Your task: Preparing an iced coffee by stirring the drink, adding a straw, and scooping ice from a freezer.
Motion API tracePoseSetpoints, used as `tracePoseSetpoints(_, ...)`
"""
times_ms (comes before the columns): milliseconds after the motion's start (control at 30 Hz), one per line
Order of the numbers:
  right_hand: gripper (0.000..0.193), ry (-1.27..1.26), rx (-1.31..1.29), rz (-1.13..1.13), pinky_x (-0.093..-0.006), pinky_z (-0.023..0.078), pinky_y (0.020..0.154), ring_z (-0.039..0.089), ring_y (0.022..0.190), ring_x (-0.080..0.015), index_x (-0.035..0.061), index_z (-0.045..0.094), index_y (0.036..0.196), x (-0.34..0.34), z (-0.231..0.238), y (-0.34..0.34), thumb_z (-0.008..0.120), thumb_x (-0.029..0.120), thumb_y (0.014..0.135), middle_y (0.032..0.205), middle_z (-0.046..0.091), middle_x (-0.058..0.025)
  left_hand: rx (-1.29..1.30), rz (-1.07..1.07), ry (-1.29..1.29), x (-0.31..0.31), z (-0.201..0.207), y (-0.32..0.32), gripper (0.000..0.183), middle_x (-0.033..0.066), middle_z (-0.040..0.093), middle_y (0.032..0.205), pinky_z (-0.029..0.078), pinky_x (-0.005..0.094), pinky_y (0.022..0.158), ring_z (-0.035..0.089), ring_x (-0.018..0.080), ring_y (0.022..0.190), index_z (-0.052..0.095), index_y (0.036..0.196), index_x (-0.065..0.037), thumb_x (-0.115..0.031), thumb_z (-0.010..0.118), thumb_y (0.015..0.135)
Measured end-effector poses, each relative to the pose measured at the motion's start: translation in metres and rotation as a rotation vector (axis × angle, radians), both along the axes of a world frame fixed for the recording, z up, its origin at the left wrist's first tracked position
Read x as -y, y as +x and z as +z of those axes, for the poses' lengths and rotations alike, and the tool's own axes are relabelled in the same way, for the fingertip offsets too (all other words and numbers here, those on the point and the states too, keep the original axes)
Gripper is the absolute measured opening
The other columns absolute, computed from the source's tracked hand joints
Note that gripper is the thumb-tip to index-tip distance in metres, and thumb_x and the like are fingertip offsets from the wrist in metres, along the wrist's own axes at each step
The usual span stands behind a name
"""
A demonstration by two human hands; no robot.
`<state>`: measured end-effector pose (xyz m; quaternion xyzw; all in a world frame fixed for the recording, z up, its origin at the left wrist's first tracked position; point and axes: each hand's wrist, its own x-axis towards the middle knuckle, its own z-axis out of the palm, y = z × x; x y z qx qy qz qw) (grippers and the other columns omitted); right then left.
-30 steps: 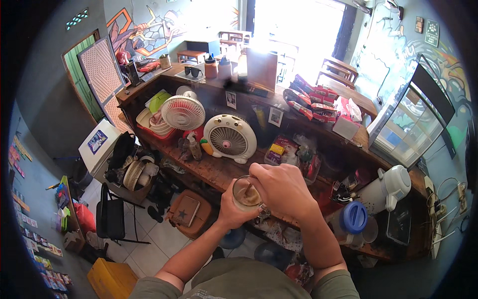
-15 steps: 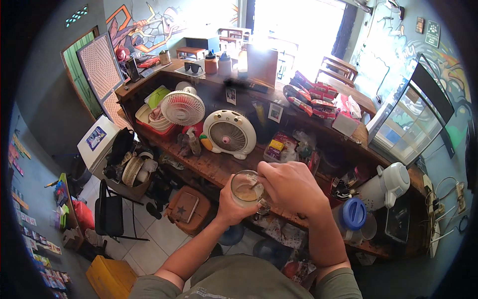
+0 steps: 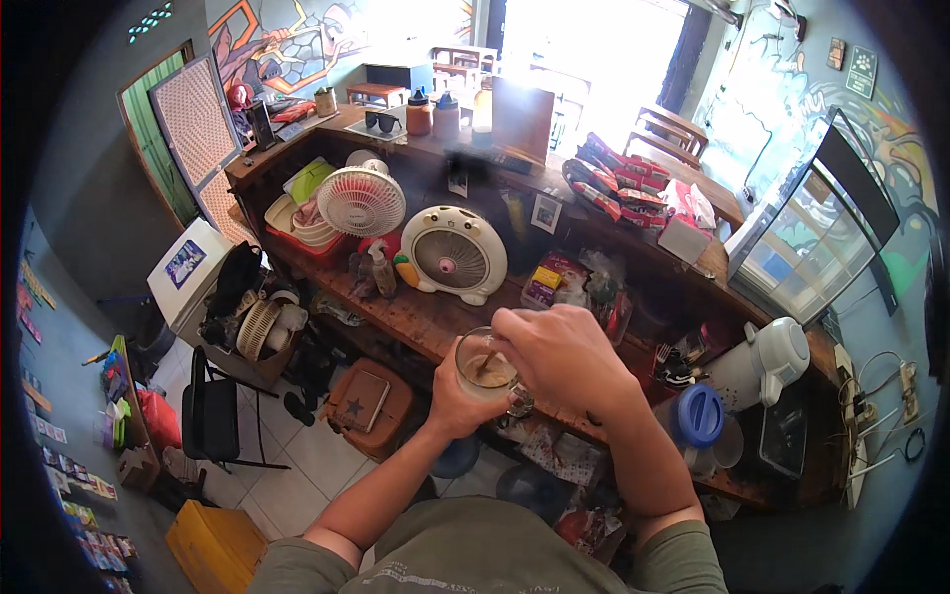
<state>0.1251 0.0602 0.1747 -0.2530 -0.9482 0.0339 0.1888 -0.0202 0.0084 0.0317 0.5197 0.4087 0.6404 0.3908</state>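
I'm holding the glass mug [image 3: 476,349] by the near edge of the worktop [image 3: 421,335], left hand [image 3: 454,398] curled round it, right hand [image 3: 566,354] seemingly pinching a stirrer [image 3: 487,360]; small circles are probably safest.

Milky beige inside the clear round glass mug [image 3: 479,390]; dark brown along the long wooden bench [image 3: 421,330]; white, pink-centred, on the animal-faced plastic fan [image 3: 453,254]; blue on the round plastic lid [image 3: 701,416] toward the bench's right end.

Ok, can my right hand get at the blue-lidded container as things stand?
Probably yes: the container stands off to the right, apparently unblocked, though your right hand holds a stirrer in the glass mug.
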Motion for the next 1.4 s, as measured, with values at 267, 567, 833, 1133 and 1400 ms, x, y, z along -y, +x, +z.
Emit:
tracePoseSetpoints(267, 0.015, 0.004, 0.053, 0.008, -0.0453, 0.047, 0.062, 0.063, 0.07, -0.0347, 0.005, 0.052, 0.083, 0.004, 0.009, 0.0, 0.06, 0.017, 0.08, 0.072, 0.063, -0.0127, -0.075, 0.019, 0.029, 0.004, -0.001, -0.006, 0.058, 0.0074, 0.063, 0.099, 0.048, 0.0305, 0.086, 0.061, 0.0141, 0.094, 0.053, 0.11, -0.003, -0.017, 0.082, 0.061)
tracePoseSetpoints(567, 0.017, 0.054, 0.064, -0.067, -0.0466, 0.045, 0.061, 0.061, 0.07, -0.0362, 0.0049, 0.051, 0.082, 0.01, 0.007, 0.009, 0.058, 0.019, 0.087, 0.073, 0.061, -0.0128, -0.079, 0.016, 0.057, 0.008, -0.001, 0.002, 0.055, 0.0062, 0.064, 0.097, 0.049, 0.0307, 0.084, 0.062, 0.0132, 0.091, 0.054, 0.108, -0.003, -0.016, 0.082, 0.062)
tracePoseSetpoints(833, 0.015, -0.001, 0.118, -0.13, -0.0459, 0.045, 0.06, 0.06, 0.07, -0.0355, 0.0042, 0.049, 0.083, 0.017, -0.003, 0.024, 0.058, 0.016, 0.085, 0.072, 0.059, -0.0135, 0.018, -0.053, 0.026, 0.006, -0.004, 0.018, 0.055, 0.0054, 0.065, 0.096, 0.049, 0.0298, 0.082, 0.061, 0.0117, 0.089, 0.055, 0.108, -0.003, -0.016, 0.083, 0.062)
tracePoseSetpoints(1133, 0.011, -0.037, 0.229, -0.157, -0.0443, 0.048, 0.061, 0.064, 0.071, -0.0339, 0.0048, 0.052, 0.083, 0.027, 0.003, 0.042, 0.057, 0.014, 0.083, 0.073, 0.062, -0.0131, -0.094, -0.071, 0.046, 0.006, -0.009, 0.031, 0.058, 0.0066, 0.064, 0.095, 0.049, 0.0301, 0.082, 0.061, 0.0138, 0.088, 0.053, 0.109, -0.003, -0.018, 0.083, 0.061)
tracePoseSetpoints(1400, 0.011, -0.059, 0.32, -0.182, -0.0421, 0.051, 0.062, 0.067, 0.071, -0.0312, 0.005, 0.056, 0.086, 0.026, 0.007, 0.046, 0.058, 0.014, 0.081, 0.073, 0.065, -0.0129, -0.124, -0.082, 0.037, 0.004, -0.009, 0.037, 0.058, 0.0066, 0.064, 0.096, 0.049, 0.031, 0.083, 0.061, 0.0137, 0.089, 0.054, 0.11, -0.003, -0.018, 0.082, 0.062)
